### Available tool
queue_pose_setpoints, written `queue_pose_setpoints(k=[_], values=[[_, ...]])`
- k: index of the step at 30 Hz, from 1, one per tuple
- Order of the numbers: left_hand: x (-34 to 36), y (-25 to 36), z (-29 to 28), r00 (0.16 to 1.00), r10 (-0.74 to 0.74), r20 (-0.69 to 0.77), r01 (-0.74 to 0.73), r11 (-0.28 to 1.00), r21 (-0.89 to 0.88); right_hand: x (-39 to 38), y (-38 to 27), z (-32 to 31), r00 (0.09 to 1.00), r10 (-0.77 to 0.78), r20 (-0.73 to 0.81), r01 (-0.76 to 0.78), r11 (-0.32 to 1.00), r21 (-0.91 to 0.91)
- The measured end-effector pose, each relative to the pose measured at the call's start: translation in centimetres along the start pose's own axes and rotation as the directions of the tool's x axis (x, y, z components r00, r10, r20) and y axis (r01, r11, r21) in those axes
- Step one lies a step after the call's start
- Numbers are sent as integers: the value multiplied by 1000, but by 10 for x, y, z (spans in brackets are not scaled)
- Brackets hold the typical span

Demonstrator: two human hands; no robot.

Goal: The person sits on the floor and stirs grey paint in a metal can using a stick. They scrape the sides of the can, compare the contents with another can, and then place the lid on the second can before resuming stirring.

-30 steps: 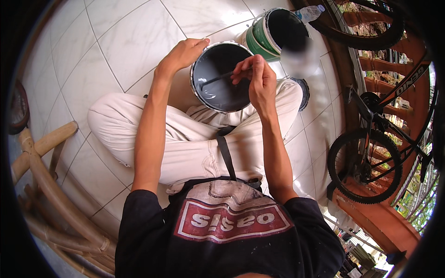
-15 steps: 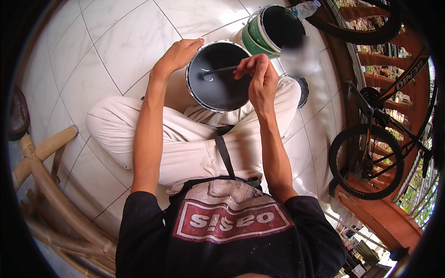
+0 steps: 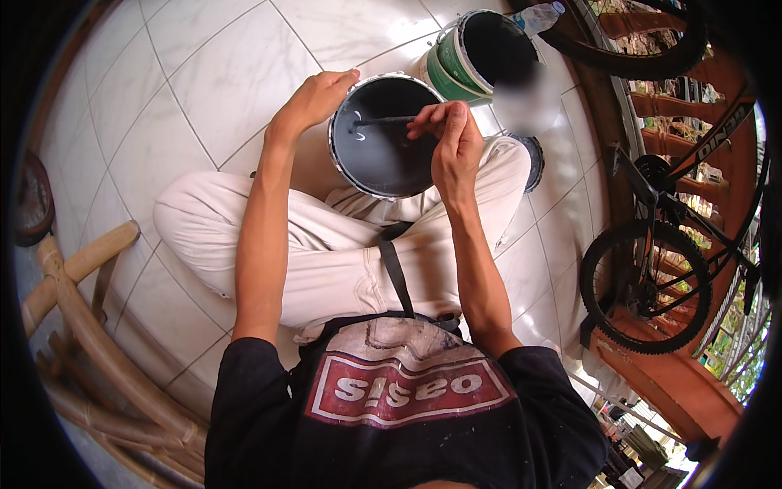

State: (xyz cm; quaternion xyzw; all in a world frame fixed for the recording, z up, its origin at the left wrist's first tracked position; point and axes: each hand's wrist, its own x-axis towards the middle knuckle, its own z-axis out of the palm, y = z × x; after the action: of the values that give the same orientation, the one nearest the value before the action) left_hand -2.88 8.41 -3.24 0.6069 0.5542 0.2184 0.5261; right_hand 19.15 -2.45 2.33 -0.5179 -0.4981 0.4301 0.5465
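A bucket of dark grey paint [image 3: 379, 163] stands before my crossed legs. My left hand [image 3: 314, 99] is closed over the far left part of the bucket's paint-smeared rim [image 3: 334, 155]. Over the right side of the bucket, my right hand [image 3: 456, 151] pinches a thin dark stirring stick [image 3: 384, 121]. The stick slants leftward, its far end dipping into the paint, where pale curved glints show on the surface. Part of the stick is hidden behind my fingers.
Beyond on the right stands a green and white bucket [image 3: 446, 69] with a dark inside, a clear plastic bottle [image 3: 538, 16] beside it. A dark round lid-like thing [image 3: 534, 163] lies by my right knee. Bicycles [image 3: 643, 285] line the right; bamboo furniture [image 3: 106, 342] is at left.
My right hand has shifted slightly left and nearer to me, and the stick's dipped end has moved a little. My left hand stays on the rim.
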Motion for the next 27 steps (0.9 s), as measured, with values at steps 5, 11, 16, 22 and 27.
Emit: queue_pose_setpoints(k=[5,11,16,22,27], values=[[4,-3,-2,999,-5,32,5,1000,1,-7,-6,7,979,61,195,-47,996,-75],[3,-4,-1,1000,8,1,-8,1000,19,-7,-19,4,977,17,213,29,978,-209],[-3,3,-2,1000,-9,9,8,999,42,3,-45,-16,979,154,132,-61,845,-531],[4,-4,-1,1000,-26,13,26,1000,5,4,-29,4,955,-1,297,105,937,-333],[4,-4,0,1000,25,7,-25,1000,9,19,-29,-18,995,48,93,11,836,-549]])
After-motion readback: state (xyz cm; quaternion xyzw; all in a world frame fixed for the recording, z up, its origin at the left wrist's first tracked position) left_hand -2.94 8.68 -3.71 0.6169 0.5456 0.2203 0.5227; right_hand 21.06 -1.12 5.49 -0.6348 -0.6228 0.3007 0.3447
